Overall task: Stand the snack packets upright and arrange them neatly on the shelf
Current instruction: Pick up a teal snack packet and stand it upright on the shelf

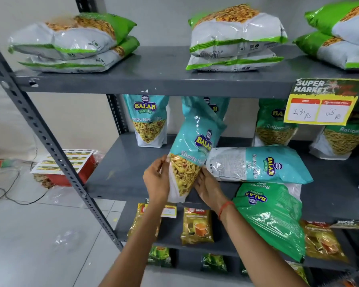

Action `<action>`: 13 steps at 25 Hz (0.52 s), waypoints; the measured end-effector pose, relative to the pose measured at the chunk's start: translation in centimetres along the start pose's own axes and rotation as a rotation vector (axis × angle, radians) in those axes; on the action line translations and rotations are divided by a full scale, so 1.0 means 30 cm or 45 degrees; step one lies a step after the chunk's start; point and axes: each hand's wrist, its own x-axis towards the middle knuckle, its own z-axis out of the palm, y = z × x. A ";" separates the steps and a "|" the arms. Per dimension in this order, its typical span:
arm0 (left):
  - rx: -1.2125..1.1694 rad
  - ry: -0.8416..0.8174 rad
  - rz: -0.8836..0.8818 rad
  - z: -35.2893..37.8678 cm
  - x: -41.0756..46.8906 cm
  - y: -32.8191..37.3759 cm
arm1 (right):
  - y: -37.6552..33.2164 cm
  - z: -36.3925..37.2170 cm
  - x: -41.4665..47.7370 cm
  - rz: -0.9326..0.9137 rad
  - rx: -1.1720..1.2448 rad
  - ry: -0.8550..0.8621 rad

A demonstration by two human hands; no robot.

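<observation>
I hold a teal Khatta Mitha packet (192, 150) by its lower end, tilted to the right above the front of the grey middle shelf (116, 172). My left hand (157, 181) grips its left side and my right hand (207, 186) its right side. One teal packet (148, 121) stands upright at the back left, another (217, 106) stands behind the held one. A teal packet (263, 164) lies flat on its side to the right. A green Ratlami Sev packet (272, 216) lies overhanging the shelf's front edge.
Green sev packets (275, 123) (340, 139) stand at the back right. White-and-green packets (75, 42) (236, 38) lie stacked on the top shelf. A yellow price tag (319, 102) hangs from its edge. Tea packets (197, 225) fill the lower shelves. A red crate (79, 172) sits on the floor at left.
</observation>
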 end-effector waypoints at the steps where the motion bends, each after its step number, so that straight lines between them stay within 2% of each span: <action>1: -0.146 -0.024 -0.110 -0.035 0.027 0.001 | -0.006 0.006 -0.005 -0.018 -0.026 -0.016; 5: -0.492 -0.109 -0.390 -0.141 0.029 -0.006 | -0.043 0.008 -0.088 -0.142 -0.120 0.035; 9: -0.695 -0.239 -0.470 -0.213 -0.042 -0.001 | -0.085 -0.012 -0.234 -0.286 -0.243 0.057; 13: -0.734 -0.277 -0.486 -0.233 -0.106 0.049 | -0.132 -0.026 -0.334 -0.372 -0.322 0.008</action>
